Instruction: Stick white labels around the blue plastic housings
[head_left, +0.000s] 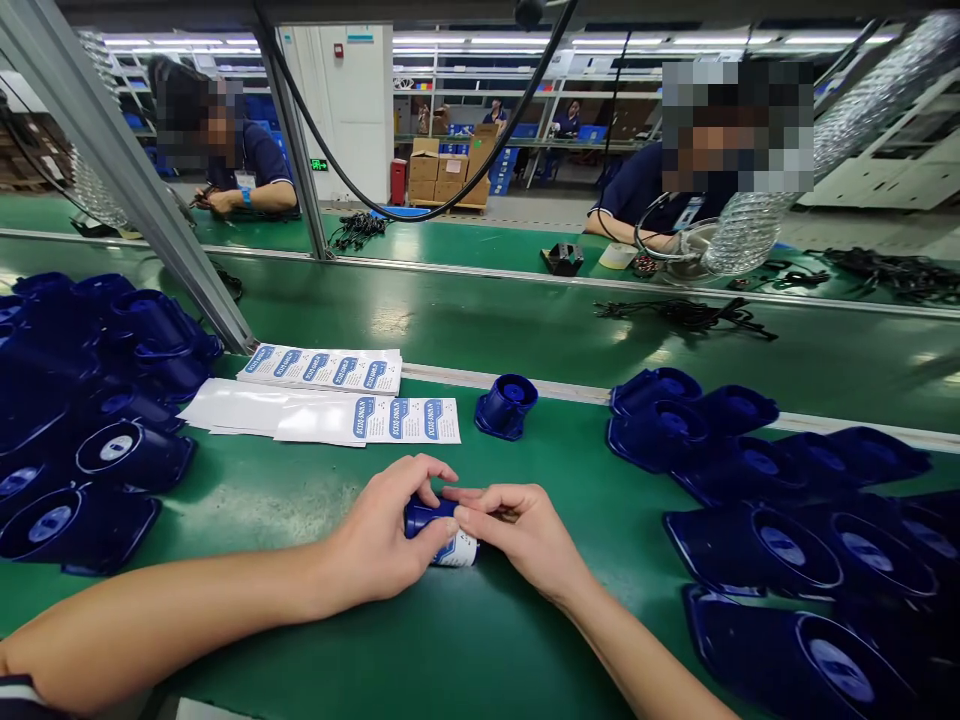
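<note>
My left hand (386,535) and my right hand (517,535) meet at the middle of the green bench, both closed round one small dark blue plastic part (429,519). A white label (459,550) shows on its underside, between my fingers. My right fingertips press along the part's top edge. Label sheets (375,420) with blue printed stickers lie just beyond my hands. A single blue part (507,404) stands alone behind them.
Piles of the same blue parts lie at the left (90,420) and right (787,520). A metal post (142,190) slants up at the left. Beyond a green conveyor (525,330), two other people sit at work, beside a silver duct hose (742,230) and black cables (690,315).
</note>
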